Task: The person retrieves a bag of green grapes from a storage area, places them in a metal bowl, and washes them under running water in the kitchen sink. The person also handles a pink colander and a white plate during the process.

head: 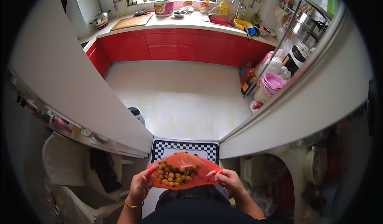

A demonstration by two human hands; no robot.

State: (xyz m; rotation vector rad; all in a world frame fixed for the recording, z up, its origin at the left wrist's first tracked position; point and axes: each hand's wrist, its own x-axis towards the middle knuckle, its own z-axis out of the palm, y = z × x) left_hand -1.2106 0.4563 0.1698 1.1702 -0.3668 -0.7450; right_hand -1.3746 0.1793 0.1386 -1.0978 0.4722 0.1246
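A thin red plastic bag is stretched open between both hands, in front of my waist. My left hand grips its left edge, the thumb and fingers pinched on the film. On the other side my right hand holds the right edge with curled fingers. Inside the bag lies a heap of small round yellow-brown fruit, with dark stems or leaves among them. The bag's lower side hangs just above my dark clothing.
Below and beyond the bag lies a checkered mat at a kitchen doorway. A bin stands inside on the left, a metal shelf rack on the right. Red cabinets line the back. A white chair is at my left.
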